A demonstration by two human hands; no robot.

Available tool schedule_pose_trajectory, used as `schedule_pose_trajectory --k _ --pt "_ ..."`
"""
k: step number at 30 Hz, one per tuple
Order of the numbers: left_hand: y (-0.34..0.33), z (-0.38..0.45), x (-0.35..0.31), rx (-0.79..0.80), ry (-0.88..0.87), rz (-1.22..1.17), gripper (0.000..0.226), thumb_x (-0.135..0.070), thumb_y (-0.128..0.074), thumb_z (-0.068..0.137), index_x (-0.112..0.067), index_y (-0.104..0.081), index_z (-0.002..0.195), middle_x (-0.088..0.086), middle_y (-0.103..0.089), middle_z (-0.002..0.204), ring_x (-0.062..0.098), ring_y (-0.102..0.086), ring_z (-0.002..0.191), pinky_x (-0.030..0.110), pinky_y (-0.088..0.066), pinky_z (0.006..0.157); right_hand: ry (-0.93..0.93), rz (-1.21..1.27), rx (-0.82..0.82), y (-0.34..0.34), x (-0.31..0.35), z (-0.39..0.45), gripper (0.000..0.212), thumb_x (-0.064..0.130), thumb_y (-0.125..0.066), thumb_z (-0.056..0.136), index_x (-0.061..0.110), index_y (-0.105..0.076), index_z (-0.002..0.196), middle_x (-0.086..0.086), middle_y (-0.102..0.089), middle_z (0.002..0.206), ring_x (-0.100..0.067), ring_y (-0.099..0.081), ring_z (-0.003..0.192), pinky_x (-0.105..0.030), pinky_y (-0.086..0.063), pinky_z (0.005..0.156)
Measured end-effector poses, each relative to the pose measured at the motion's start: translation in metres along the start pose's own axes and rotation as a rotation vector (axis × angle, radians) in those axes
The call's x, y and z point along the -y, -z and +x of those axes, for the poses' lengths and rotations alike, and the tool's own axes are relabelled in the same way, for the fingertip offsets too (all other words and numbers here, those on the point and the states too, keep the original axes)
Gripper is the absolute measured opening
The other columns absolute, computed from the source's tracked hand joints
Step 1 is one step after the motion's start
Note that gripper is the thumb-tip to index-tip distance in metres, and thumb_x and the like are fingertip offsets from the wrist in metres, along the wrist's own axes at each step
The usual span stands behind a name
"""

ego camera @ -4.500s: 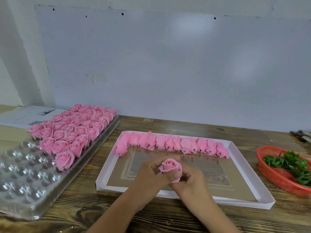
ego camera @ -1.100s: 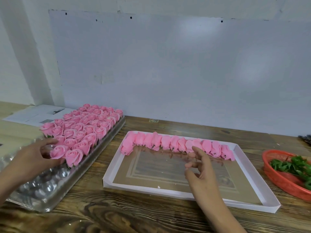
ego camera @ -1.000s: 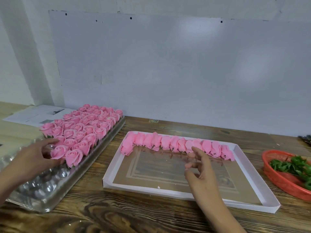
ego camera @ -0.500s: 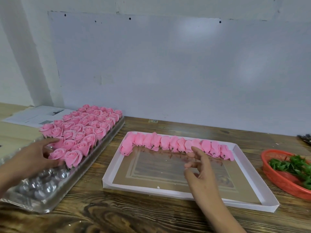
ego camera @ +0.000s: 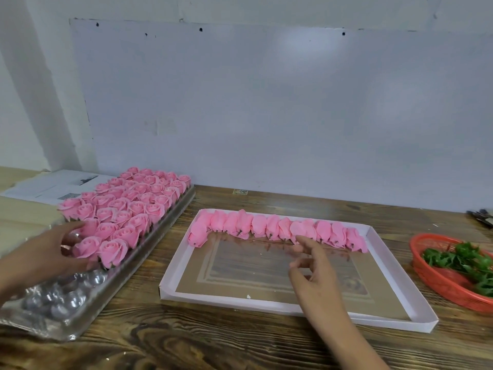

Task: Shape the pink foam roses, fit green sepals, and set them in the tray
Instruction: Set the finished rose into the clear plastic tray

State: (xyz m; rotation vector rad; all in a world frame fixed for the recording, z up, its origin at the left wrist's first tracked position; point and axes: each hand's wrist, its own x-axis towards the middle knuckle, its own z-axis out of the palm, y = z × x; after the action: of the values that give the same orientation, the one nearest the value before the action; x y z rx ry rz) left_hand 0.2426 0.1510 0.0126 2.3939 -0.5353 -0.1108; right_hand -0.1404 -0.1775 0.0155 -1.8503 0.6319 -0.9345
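You are looking down at a wooden workbench (ego camera: 240, 345), and every place here is given relative to the white cardboard box lid (ego camera: 269, 305) in front of you.

Progress, as a judgement: the job looks well past halfway. Left of the lid sits the clear plastic tray (ego camera: 149, 244), angled away from you. Finished pink roses (ego camera: 133, 206) fill its far and middle rows, packed upright and touching. Only the near end has bare cups (ego camera: 56, 300), so a few rows remain to fill.

Along the far edge of the lid, a row of unshaped pink roses (ego camera: 274, 231) lies on its side, touching end to end from the left corner to the right one. These are what is left to shape and fit. Right of the lid, an orange basket (ego camera: 437, 276) holds the green sepals (ego camera: 464, 260), well apart from both hands.

Your left hand (ego camera: 45, 257) is left of the lid, over the tray, with fingers spread and relaxed around the nearest front-row rose (ego camera: 86, 248). It touches or nearly touches that flower; no firm grip shows.

Your right hand (ego camera: 314, 265) is over the lid's bare floor, empty, fingers loosely extended. Its forefinger tip reaches the middle of the unshaped row, touching or just short of one flower. That rose is likely your next pick.
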Motion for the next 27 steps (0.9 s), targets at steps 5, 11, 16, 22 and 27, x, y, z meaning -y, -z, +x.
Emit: schedule_pose_trajectory --k 5,11,16,22,27 --pt "0.002 -0.058 -0.049 -0.174 -0.153 -0.133 0.084 -0.043 -0.089 0.061 -0.047 -0.050 0.135 -0.006 -0.065 0.116 0.030 -0.066 0.102 0.055 -0.059 0.075 0.027 -0.062 0.011 -0.001 0.000 0.000 0.057 -0.001 -0.058 0.088 0.049 -0.049 0.112 0.015 -0.060 0.108 0.000 -0.056 0.094 -0.009 -0.045 0.075" --pt "-0.072 -0.134 -0.161 -0.151 -0.461 -0.144 0.023 -0.025 -0.070 0.087 -0.045 -0.069 0.099 -0.036 -0.065 0.093 -0.011 -0.061 0.083 0.008 -0.047 0.061 0.015 -0.062 0.014 0.000 -0.002 0.001 0.047 -0.002 -0.056 0.086 0.042 -0.057 0.103 0.016 -0.060 0.104 0.001 -0.057 0.090 -0.010 -0.044 0.070" --pt "-0.136 -0.147 -0.196 0.269 -0.592 -0.010 0.008 -0.043 -0.064 0.092 -0.040 -0.065 0.085 -0.019 -0.065 0.084 -0.003 -0.060 0.086 0.019 -0.048 0.077 -0.020 -0.111 -0.007 0.004 -0.009 0.005 0.033 0.003 -0.059 0.084 0.034 -0.056 0.093 0.012 -0.062 0.094 0.000 -0.056 0.084 -0.008 -0.041 0.068" --pt "-0.151 -0.141 -0.181 0.329 -0.844 0.170 0.065 -0.084 -0.032 0.083 -0.029 -0.067 0.086 -0.017 -0.059 0.086 0.000 -0.057 0.080 0.024 -0.052 0.073 -0.053 -0.207 -0.083 0.013 -0.018 0.021 0.027 0.005 -0.061 0.081 0.031 -0.058 0.086 0.012 -0.066 0.088 -0.006 -0.058 0.072 -0.020 -0.042 0.064" --pt "-0.157 -0.143 -0.179 0.082 -0.997 0.217 0.046 -0.064 -0.044 0.089 -0.027 -0.069 0.075 -0.014 -0.063 0.076 0.004 -0.062 0.069 0.025 -0.054 0.056 -0.171 -0.407 -0.194 0.053 -0.030 0.067 0.023 0.019 -0.063 0.075 0.017 -0.060 0.097 -0.002 -0.065 0.098 -0.015 -0.056 0.078 -0.027 -0.038 0.059"
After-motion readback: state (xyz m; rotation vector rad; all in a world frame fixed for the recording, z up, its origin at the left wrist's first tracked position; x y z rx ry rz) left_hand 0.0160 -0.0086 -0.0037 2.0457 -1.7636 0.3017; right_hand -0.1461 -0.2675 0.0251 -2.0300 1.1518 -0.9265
